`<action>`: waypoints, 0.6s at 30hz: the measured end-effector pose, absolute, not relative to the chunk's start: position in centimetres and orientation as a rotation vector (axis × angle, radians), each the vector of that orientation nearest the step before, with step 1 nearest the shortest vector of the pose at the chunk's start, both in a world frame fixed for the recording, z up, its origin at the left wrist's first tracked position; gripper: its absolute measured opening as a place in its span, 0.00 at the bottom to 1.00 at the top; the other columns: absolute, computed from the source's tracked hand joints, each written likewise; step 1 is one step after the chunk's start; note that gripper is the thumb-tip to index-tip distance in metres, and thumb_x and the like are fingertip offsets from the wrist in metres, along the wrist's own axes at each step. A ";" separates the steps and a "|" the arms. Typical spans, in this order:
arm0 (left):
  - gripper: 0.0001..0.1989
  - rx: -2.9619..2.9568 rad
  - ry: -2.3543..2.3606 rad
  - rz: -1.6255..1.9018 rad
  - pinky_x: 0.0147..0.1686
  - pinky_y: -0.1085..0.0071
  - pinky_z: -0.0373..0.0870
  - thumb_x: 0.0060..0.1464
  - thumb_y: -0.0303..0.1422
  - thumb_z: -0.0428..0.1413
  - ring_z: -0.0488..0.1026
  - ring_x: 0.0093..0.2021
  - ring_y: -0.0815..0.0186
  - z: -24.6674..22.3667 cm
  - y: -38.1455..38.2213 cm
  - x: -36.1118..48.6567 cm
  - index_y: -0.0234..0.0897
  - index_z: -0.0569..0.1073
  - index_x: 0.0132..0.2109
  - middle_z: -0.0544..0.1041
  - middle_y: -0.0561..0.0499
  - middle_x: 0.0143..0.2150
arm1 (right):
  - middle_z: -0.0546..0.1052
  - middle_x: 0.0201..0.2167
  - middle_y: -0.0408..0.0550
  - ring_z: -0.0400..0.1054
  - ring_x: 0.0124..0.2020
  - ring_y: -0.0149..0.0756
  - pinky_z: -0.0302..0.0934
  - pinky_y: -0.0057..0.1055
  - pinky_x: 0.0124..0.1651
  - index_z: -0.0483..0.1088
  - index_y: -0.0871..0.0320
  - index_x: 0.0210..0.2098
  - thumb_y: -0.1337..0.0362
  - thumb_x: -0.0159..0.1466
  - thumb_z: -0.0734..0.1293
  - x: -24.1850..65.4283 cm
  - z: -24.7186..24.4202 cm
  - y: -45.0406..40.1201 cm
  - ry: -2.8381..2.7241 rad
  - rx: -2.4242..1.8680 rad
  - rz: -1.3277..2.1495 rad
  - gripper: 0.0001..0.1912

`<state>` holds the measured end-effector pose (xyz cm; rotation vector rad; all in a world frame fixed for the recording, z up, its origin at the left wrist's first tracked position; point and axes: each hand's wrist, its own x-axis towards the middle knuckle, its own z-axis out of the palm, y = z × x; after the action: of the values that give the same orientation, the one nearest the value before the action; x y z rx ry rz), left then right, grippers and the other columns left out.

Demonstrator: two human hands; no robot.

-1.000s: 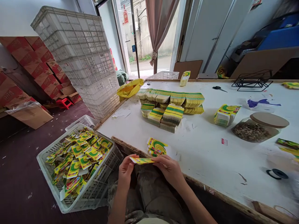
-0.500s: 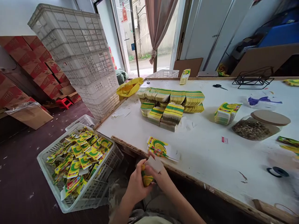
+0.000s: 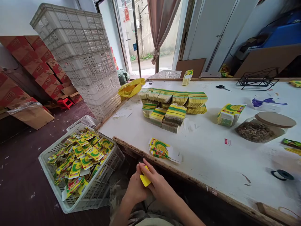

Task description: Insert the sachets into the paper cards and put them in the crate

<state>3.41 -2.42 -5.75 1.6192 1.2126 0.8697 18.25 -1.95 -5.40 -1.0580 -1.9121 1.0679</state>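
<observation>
Above my lap, at the table's front edge, my left hand (image 3: 135,187) and my right hand (image 3: 157,179) are closed together around a small yellow card packet (image 3: 145,176). Only part of its yellow face shows; the fingers cover the rest. Just beyond the hands, a few yellow-and-green printed cards (image 3: 160,147) lie loosely overlapped on the white table (image 3: 199,157), their white ends to the right. Farther back stand several bundled stacks of yellow-and-green cards (image 3: 174,114). To my left, a pale plastic crate (image 3: 94,191) is heaped with loose yellow card packets (image 3: 82,153).
Tall stacked white crates (image 3: 80,56) rise at the left, with red cartons (image 3: 35,62) behind. On the table's right are a card bundle (image 3: 230,115), a lidded jar (image 3: 263,128), scissors (image 3: 222,87), a black wire rack (image 3: 256,80) and a tape roll (image 3: 282,174). A yellow bag (image 3: 131,88) lies at the back left.
The white side of the packet, visible before between my hands, is now out of sight and a yellow face shows. My hands have drawn closer together around it.
</observation>
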 end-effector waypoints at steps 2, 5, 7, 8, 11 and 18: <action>0.28 1.614 1.283 0.888 0.38 0.67 0.67 0.40 0.22 0.58 0.73 0.39 0.59 -6.1 -2.5 3.5 0.40 0.64 0.51 0.73 0.48 0.43 | 0.53 0.69 0.54 0.59 0.64 0.44 0.57 0.44 0.63 0.60 0.49 0.65 0.79 0.59 0.57 18.3 -5.7 -1.9 -1.996 -1.067 1.022 0.37; 0.26 1.658 1.439 0.919 0.46 0.61 0.66 0.41 0.24 0.59 0.71 0.47 0.55 -5.9 -2.4 3.2 0.40 0.66 0.50 0.71 0.45 0.48 | 0.54 0.69 0.55 0.55 0.66 0.43 0.55 0.45 0.64 0.59 0.50 0.66 0.81 0.59 0.54 18.9 -6.4 -1.2 -1.974 -1.105 0.921 0.38; 0.23 1.698 1.516 0.925 0.48 0.58 0.66 0.41 0.26 0.60 0.70 0.48 0.53 -5.4 -2.3 2.6 0.41 0.69 0.48 0.72 0.45 0.46 | 0.49 0.70 0.57 0.49 0.68 0.45 0.54 0.46 0.64 0.52 0.52 0.68 0.79 0.61 0.56 19.3 -6.6 -0.8 -1.986 -1.122 0.868 0.38; 0.23 1.713 1.527 0.924 0.48 0.58 0.66 0.41 0.27 0.61 0.70 0.48 0.53 -5.0 -2.2 2.2 0.41 0.70 0.47 0.72 0.46 0.46 | 0.45 0.71 0.58 0.47 0.68 0.47 0.54 0.47 0.64 0.48 0.53 0.70 0.77 0.62 0.58 19.4 -6.7 -0.8 -2.017 -1.125 0.860 0.38; 0.24 1.735 1.509 0.926 0.47 0.58 0.67 0.38 0.28 0.63 0.70 0.46 0.53 -4.2 -1.8 1.3 0.42 0.73 0.46 0.73 0.46 0.44 | 0.38 0.71 0.62 0.54 0.66 0.51 0.61 0.45 0.60 0.43 0.54 0.71 0.76 0.61 0.62 19.4 -6.7 -1.0 -2.146 -1.149 0.881 0.42; 0.24 1.696 1.417 0.882 0.44 0.63 0.70 0.39 0.29 0.65 0.73 0.44 0.55 -3.9 -1.7 0.3 0.43 0.75 0.48 0.75 0.47 0.43 | 0.61 0.65 0.56 0.55 0.66 0.47 0.60 0.43 0.60 0.75 0.51 0.49 0.65 0.70 0.60 20.8 -3.8 -0.4 -2.149 -1.043 1.005 0.14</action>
<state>0.25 -1.72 -3.87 1.6965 1.4167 0.8816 20.79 -0.38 -3.83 -1.0431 -2.1491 1.0045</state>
